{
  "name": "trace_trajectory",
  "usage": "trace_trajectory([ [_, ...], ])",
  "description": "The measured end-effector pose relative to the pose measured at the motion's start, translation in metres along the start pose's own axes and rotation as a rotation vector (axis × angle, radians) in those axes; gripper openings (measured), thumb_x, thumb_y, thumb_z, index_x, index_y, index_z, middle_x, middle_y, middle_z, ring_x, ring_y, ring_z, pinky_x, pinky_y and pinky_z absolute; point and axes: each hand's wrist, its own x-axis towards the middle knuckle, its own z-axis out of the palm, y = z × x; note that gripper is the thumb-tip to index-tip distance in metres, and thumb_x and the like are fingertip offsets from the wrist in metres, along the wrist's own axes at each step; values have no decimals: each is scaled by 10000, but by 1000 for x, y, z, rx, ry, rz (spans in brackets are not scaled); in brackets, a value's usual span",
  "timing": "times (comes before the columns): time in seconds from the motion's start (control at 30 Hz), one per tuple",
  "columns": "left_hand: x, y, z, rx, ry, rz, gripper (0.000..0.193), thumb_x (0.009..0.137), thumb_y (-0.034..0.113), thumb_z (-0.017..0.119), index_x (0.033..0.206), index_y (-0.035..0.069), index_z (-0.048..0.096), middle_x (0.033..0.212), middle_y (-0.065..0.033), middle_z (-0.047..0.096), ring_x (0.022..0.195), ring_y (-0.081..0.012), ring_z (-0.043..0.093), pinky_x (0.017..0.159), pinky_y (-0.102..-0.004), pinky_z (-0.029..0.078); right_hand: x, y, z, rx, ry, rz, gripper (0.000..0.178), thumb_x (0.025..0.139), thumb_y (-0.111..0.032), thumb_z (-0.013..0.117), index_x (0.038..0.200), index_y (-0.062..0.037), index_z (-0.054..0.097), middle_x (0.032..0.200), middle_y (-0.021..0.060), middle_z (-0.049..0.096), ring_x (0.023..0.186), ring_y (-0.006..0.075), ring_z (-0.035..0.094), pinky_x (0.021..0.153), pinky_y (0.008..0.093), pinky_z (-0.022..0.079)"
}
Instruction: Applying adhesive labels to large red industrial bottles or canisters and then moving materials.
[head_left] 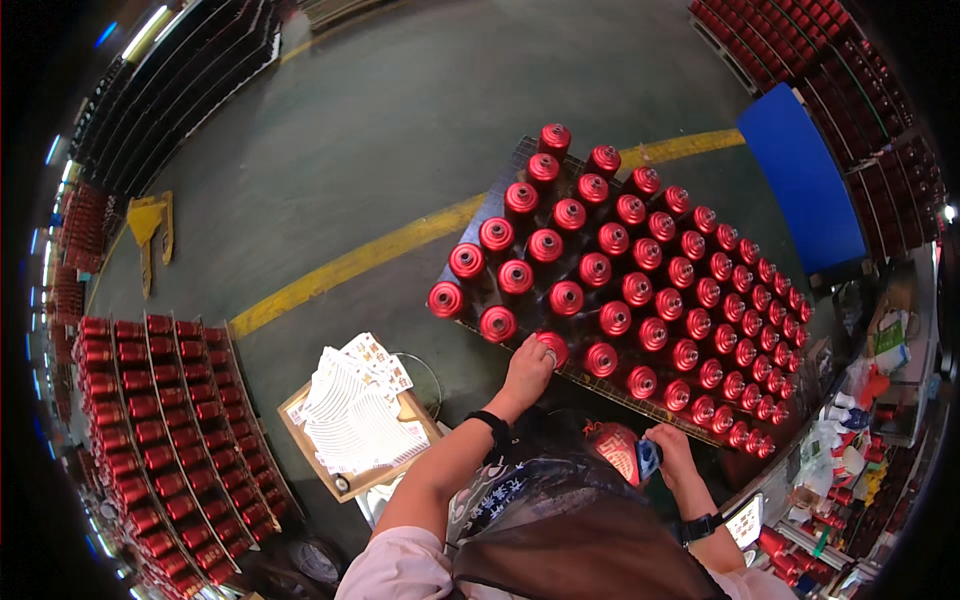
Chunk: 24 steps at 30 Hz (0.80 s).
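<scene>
My left hand (526, 374) has its fingers closed round the top of a shiny red bottle (551, 348) at the near edge of a rack full of such bottles. Close to my body, my right hand (673, 452) grips a small blue item (648, 459), whose kind I cannot make out. It touches or overlaps a red bottle with gold print (614, 450), held in front of my apron (580, 545). The lower part of that bottle is hidden. Many similar red bottles stand upright in rows on the wire rack (640, 405) ahead and to the right.
On my left, fanned white printed labels (360, 420) lie in a shallow wooden tray (425, 418). Stacked racks of red bottles (160, 440) stand beyond it. A yellow pallet jack (148, 225), a blue panel (802, 180) and a cluttered bench (850, 430) surround the floor.
</scene>
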Motion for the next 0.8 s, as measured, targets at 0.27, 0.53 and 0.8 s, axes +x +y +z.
trace_trajectory([
  [0.27, 20, -48, 34, 25, -237, 38, 131, 724, 141, 591, 824, 83, 654, 863, -103, 588, 927, -313, 603, 998, -457, 460, -3, -10, 25, 100, 104, 96, 65, 884, -73, 607, 821, -62, 621, 749, 25, 636, 667, 112, 620, 622, 231, 495],
  [0.53, 38, -38, -25, -11, -348, 163, 144, 723, 223, 584, 758, 91, 630, 775, -98, 584, 819, -282, 594, 897, -517, 420, 7, -54, 117, 224, 130, 2, 58, 877, -67, 597, 820, -60, 602, 749, 21, 624, 677, 108, 600, 657, 241, 473],
  [0.8, 74, -149, -231, -585, -1072, -257, 432, 817, 456, 675, 880, 29, 655, 833, -222, 664, 823, -403, 653, 727, -464, 501, 25, -68, 240, 79, 109, -107, 200, 868, -107, 649, 678, -54, 615, 624, 25, 610, 544, 101, 552, 548, 230, 414],
])
